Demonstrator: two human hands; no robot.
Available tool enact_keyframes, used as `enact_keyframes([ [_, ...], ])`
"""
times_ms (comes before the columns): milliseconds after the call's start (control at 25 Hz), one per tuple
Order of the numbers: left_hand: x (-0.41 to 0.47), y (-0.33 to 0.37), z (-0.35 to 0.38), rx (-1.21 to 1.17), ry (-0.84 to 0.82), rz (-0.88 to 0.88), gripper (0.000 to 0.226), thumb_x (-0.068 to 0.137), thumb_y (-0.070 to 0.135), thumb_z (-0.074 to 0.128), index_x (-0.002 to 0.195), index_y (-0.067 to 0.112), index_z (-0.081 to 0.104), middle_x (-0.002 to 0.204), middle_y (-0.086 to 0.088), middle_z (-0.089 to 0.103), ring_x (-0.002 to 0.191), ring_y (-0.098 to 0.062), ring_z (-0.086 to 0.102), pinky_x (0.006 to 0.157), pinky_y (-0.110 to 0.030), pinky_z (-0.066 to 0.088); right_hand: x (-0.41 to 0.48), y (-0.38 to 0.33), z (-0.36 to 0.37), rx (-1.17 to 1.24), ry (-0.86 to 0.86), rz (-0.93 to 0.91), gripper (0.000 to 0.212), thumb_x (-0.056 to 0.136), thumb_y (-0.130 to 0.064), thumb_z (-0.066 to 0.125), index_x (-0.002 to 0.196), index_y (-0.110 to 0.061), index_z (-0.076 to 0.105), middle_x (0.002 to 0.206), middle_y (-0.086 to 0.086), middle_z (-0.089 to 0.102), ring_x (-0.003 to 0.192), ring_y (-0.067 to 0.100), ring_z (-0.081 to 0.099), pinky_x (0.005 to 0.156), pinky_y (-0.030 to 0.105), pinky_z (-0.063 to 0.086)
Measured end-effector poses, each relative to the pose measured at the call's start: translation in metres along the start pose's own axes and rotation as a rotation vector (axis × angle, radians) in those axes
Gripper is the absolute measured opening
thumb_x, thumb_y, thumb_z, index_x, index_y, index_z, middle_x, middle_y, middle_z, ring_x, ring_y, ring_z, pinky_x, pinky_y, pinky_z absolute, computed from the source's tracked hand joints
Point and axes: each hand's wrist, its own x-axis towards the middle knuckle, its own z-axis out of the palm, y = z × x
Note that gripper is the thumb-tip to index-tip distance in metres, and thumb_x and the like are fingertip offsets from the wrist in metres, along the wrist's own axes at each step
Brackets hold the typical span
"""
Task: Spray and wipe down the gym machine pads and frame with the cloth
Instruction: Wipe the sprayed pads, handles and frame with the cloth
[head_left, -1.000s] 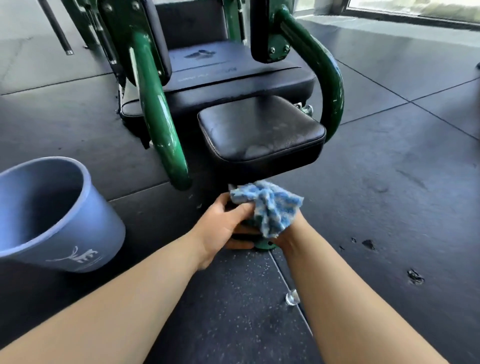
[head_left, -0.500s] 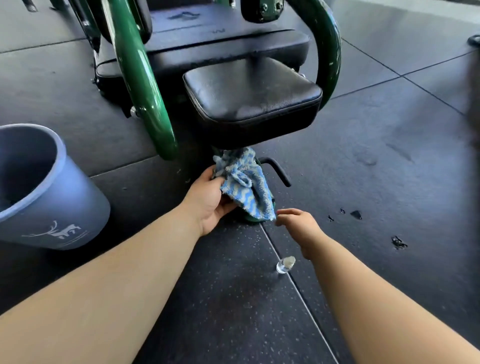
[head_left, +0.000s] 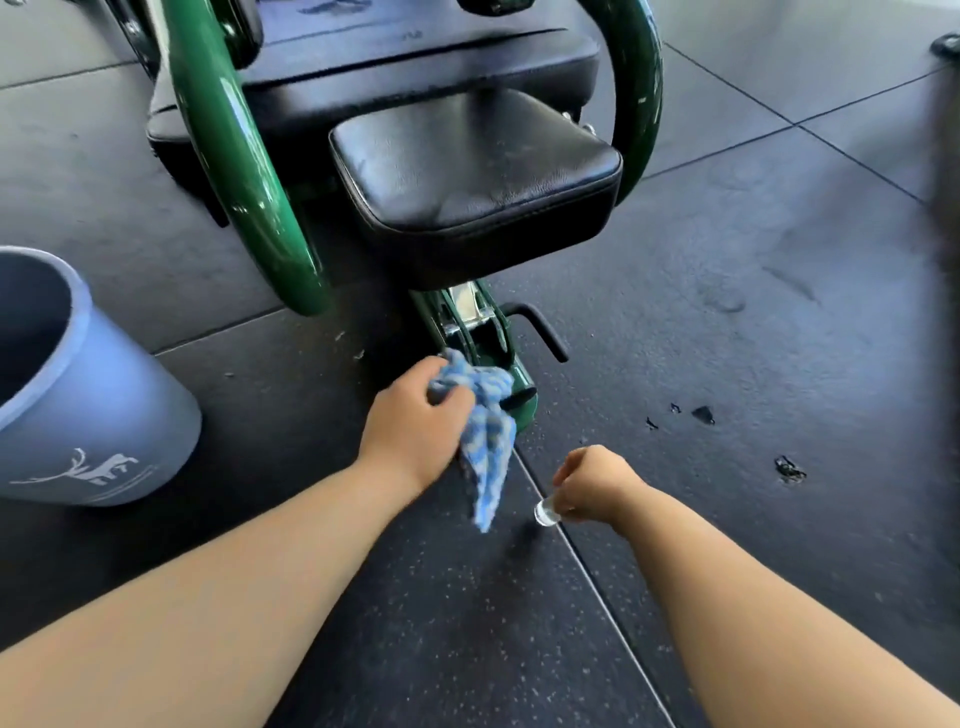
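Blue-and-white cloth (head_left: 485, 415) sits bunched in my left hand (head_left: 413, 431), fingers curled around it, held against the foot of the green post (head_left: 480, 332) under the black seat pad (head_left: 478, 166) at the centre of the frame. A loose tail of the cloth hangs toward the dark rubber floor (head_left: 727, 338). My right hand (head_left: 592, 486), lower right of centre and apart from the left, pinches a small clear object (head_left: 545, 514) just above the floor; what it is I cannot tell. 2 curved green frame tubes (head_left: 234, 156) flank the pad. At the left edge, a blue-grey bucket (head_left: 104, 415) stands on the floor.
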Motion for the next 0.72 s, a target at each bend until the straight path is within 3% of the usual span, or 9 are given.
enact_keyframes([
  [80,-0.009,0.029,-0.011,0.186,0.175,0.387,0.019,0.079,0.027,0.048,0.091,0.018,0.06,0.082,0.0,0.062,0.073,-0.021,0.053,0.063,-0.028,0.044,-0.006,-0.016,-0.032,0.253,0.061,0.021,0.01,0.065,0.003,0.069,0.071,-0.004,0.065,0.069,0.015,0.066,0.064,0.026,0.067,0.071,0.042,0.06],
  [160,0.002,0.065,-0.037,0.183,0.396,0.673,0.031,0.078,0.026,0.046,0.107,0.018,0.055,0.095,-0.009,0.06,0.082,-0.02,0.052,0.07,-0.029,0.043,-0.016,-0.041,-0.082,0.484,0.169,0.011,0.017,0.069,0.009,0.071,0.069,-0.004,0.06,0.07,0.014,0.06,0.059,0.023,0.06,0.07,0.039,0.06],
  [240,0.032,0.091,-0.067,0.3,0.568,0.685,0.033,0.083,0.018,0.048,0.114,0.02,0.057,0.105,-0.015,0.056,0.092,-0.023,0.05,0.078,-0.026,0.04,-0.032,-0.07,-0.133,0.607,0.27,-0.068,0.021,0.071,0.011,0.07,0.07,-0.005,0.056,0.077,0.016,0.057,0.065,0.025,0.058,0.072,0.039,0.059],
  [320,0.062,0.106,-0.082,0.515,0.455,0.457,0.035,0.088,0.016,0.047,0.117,0.02,0.065,0.131,-0.014,0.051,0.113,-0.035,0.046,0.099,-0.035,0.033,-0.05,-0.099,-0.168,0.576,0.333,-0.144,0.017,0.07,0.01,0.069,0.077,-0.001,0.059,0.082,0.018,0.057,0.074,0.027,0.059,0.073,0.037,0.059],
  [400,0.073,0.105,-0.073,0.603,0.246,0.345,0.036,0.09,0.024,0.044,0.118,0.022,0.067,0.14,-0.009,0.048,0.123,-0.038,0.041,0.107,-0.031,0.022,-0.062,-0.121,-0.178,0.467,0.296,-0.183,0.018,0.07,0.009,0.07,0.087,0.006,0.065,0.086,0.018,0.061,0.08,0.026,0.063,0.072,0.034,0.059],
  [480,0.064,0.106,-0.069,0.514,0.203,0.493,0.029,0.087,0.02,0.053,0.112,0.022,0.067,0.123,-0.005,0.061,0.115,-0.034,0.049,0.1,-0.027,0.028,-0.07,-0.134,-0.179,0.465,0.249,-0.187,0.02,0.07,0.008,0.07,0.089,0.008,0.067,0.088,0.018,0.063,0.079,0.026,0.064,0.072,0.034,0.06],
  [560,0.051,0.111,-0.077,0.46,0.143,0.643,0.041,0.082,0.018,0.057,0.123,0.021,0.059,0.115,-0.007,0.063,0.109,-0.031,0.052,0.096,-0.028,0.033,-0.072,-0.136,-0.176,0.51,0.263,-0.168,0.019,0.069,0.009,0.07,0.088,0.007,0.067,0.087,0.018,0.063,0.075,0.025,0.062,0.073,0.036,0.06],
  [640,0.053,0.119,-0.081,0.581,0.037,0.652,0.055,0.081,0.031,0.054,0.136,0.023,0.05,0.124,-0.01,0.056,0.114,-0.031,0.047,0.1,-0.032,0.033,-0.071,-0.133,-0.177,0.546,0.292,-0.121,0.019,0.07,0.009,0.07,0.089,0.008,0.066,0.085,0.018,0.061,0.072,0.026,0.061,0.073,0.036,0.06],
  [720,0.067,0.131,-0.068,0.71,-0.023,0.57,0.051,0.086,0.047,0.054,0.134,0.029,0.052,0.135,-0.009,0.043,0.12,-0.033,0.039,0.107,-0.037,0.03,-0.068,-0.127,-0.18,0.613,0.321,-0.1,0.022,0.07,0.009,0.071,0.091,0.008,0.065,0.087,0.019,0.061,0.073,0.027,0.062,0.075,0.038,0.06],
])
